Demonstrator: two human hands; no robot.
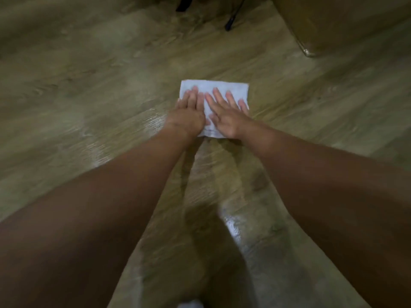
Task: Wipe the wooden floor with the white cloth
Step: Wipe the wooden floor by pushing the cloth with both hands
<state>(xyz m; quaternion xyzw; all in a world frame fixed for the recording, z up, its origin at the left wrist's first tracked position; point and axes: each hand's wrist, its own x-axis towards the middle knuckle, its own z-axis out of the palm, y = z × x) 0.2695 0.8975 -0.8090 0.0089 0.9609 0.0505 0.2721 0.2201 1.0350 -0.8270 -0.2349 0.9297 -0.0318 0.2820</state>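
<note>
Arms stretched out ahead of me, I press the white cloth (214,86) flat against the wooden floor (77,85). My left hand (189,107) lies on the cloth's left half, fingers straight and held close together. My right hand (226,116) covers the right half, fingers straight and fanned apart. Neither hand grips or pinches the fabric; palms and fingers simply bear down on it. The cloth is folded into a neat rectangle, its far edge showing just beyond my fingertips and its near edge peeping out at my wrists.

Glossy wet-looking patches (153,126) shine on the boards just left of my left wrist, and a brighter streak (231,223) lies back toward me, between my forearms. I take these as ground already covered, so the wiping looks well under way rather than just begun.

Beyond my fingertips and far out to either side of my hands the boards look dull and dry. By my reckoning a good share of the floor is left, including the stretch toward the brown piece of furniture (333,23) well beyond my right hand. A dark slender object (230,22) far ahead of my fingertips is too blurred to name.
</note>
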